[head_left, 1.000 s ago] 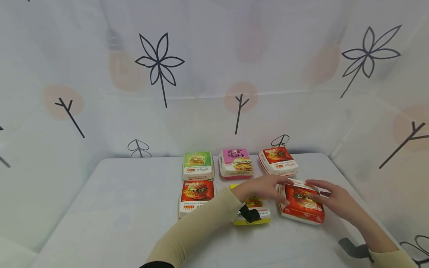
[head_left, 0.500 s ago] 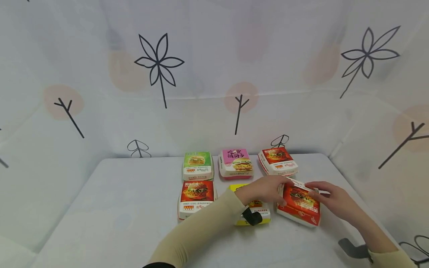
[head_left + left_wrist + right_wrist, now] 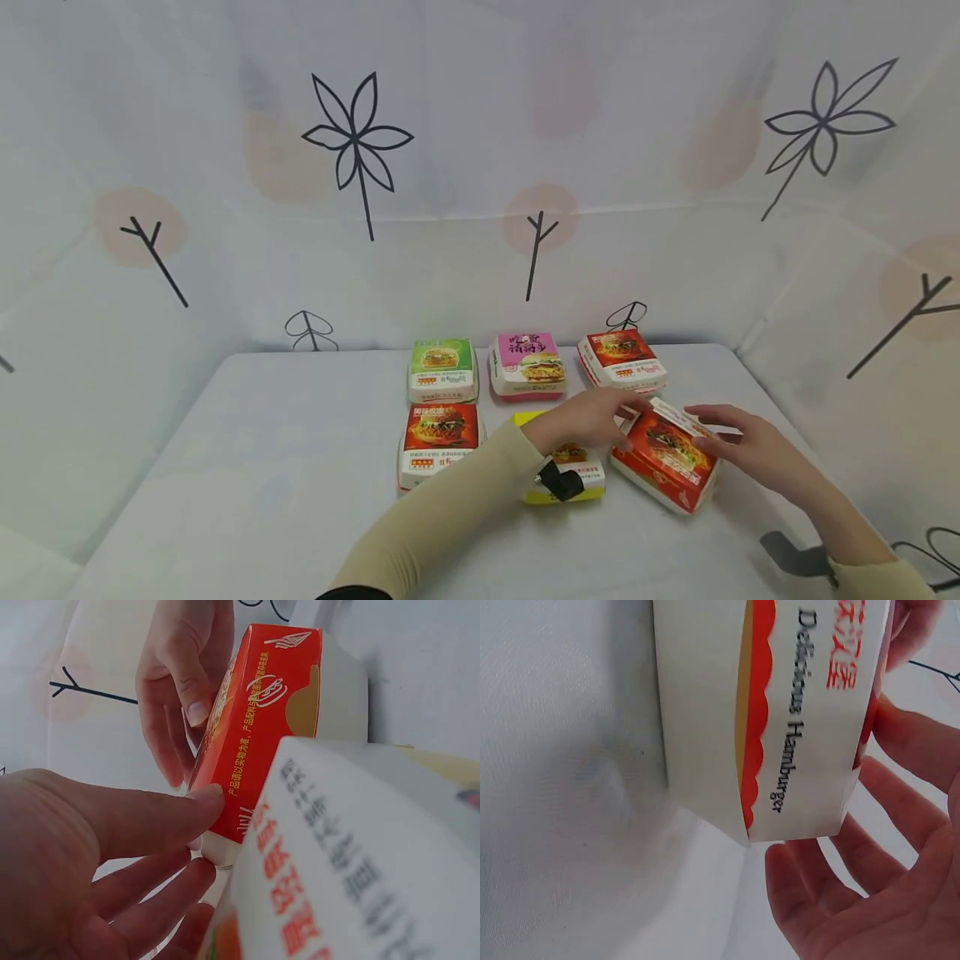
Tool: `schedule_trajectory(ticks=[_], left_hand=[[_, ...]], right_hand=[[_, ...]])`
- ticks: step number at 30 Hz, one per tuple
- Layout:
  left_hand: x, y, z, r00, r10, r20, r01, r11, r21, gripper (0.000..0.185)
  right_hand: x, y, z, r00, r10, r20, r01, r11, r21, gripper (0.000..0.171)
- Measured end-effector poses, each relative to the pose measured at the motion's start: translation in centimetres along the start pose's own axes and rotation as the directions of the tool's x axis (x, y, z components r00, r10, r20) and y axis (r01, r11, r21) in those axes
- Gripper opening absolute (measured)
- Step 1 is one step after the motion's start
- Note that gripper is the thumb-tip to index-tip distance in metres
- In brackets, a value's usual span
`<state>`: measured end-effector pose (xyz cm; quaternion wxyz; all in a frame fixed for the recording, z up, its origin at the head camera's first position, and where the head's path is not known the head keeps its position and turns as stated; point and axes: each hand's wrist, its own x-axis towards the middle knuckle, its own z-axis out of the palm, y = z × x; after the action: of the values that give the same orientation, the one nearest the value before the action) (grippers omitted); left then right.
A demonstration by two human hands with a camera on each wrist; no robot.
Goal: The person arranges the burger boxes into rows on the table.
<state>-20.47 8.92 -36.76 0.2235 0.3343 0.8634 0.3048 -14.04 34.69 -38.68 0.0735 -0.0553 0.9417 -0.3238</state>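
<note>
A red and white burger box stands turned askew at the right of the table, a hamburger picture on its lid. My left hand grips its left back corner; in the left wrist view the thumb presses the red printed side while the fingers curl round the corner. At the opposite side my right hand holds the box, thumb on the lid's edge and fingers along the end in the right wrist view. Under my left wrist is a yellow burger box, partly hidden by hand and sleeve.
Behind stand a green burger box, a pink burger box and another red burger box. One more red burger box sits left of the yellow one. A printed white curtain borders the white table.
The held burger box has turned clockwise in the head view, its near edge swinging left and now slanting more. Both hands have stayed on it, shifting only slightly. The other boxes look unmoved.
</note>
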Motion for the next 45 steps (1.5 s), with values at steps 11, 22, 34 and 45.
schedule_trajectory(ticks=[11, 22, 34, 45], left_hand=[[0.6, -0.3, -0.2, 1.0, 0.014, -0.012, -0.016, 0.985, -0.17, 0.051], [0.9, -0.4, -0.1, 0.999, -0.009, -0.035, 0.001, 0.977, -0.215, 0.045], [0.7, -0.9, -0.5, 0.994, 0.003, -0.109, -0.027, 0.974, -0.224, 0.044], [-0.7, -0.5, -0.7, 0.997, 0.03, -0.072, -0.038, 0.992, -0.116, 0.037]], right_hand=[[-0.1, -0.2, -0.4, 0.996, -0.068, 0.064, 0.063, 0.995, 0.073, 0.064], [0.3, -0.7, -0.3, 0.988, -0.11, 0.113, 0.095, 0.987, 0.126, 0.071], [0.0, -0.9, -0.1, 0.991, -0.091, 0.097, 0.083, 0.993, 0.087, 0.066], [-0.1, -1.2, 0.4, 1.0, 0.005, 0.021, -0.005, 1.0, 0.0, 0.07]])
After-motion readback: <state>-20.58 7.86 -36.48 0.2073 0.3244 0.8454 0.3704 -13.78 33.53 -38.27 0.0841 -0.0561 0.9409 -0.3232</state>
